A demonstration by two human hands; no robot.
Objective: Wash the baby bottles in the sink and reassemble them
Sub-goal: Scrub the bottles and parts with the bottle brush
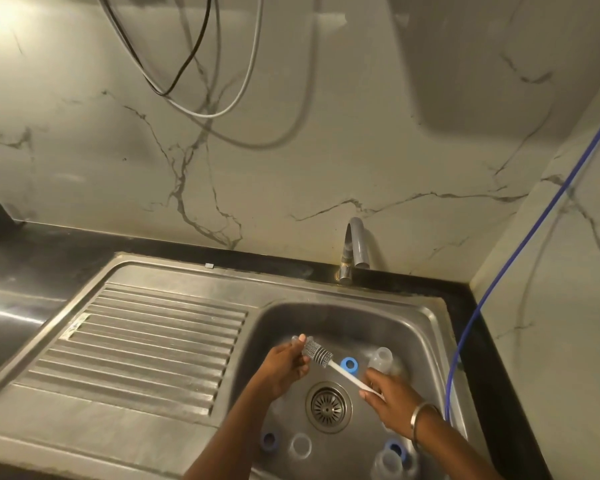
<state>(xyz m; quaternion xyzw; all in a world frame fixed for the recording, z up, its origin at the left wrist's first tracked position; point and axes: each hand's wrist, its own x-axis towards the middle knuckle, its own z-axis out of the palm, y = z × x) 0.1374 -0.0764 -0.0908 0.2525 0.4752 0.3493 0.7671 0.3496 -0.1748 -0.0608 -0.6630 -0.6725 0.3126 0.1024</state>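
Over the steel sink (430, 327) my left hand (284, 370) grips a small clear bottle part (297, 340), mostly hidden by the fingers. My right hand (392, 400) holds the white handle of a bottle brush (321, 355), whose grey bristle head lies against that part. On the sink floor lie a blue ring (349, 364), a clear bottle (381, 358), another blue ring (268, 441), a clear cap (300, 445), and at the front right a third blue ring (395, 449) beside a second clear bottle (388, 464).
The drain strainer (328, 407) sits in the middle of the basin. A grey faucet (355, 247) stands behind it; no water is visibly running. A ribbed drainboard (146, 344) lies left. A blue hose (520, 271) hangs down at the right; cables (194, 64) dangle on the marble wall.
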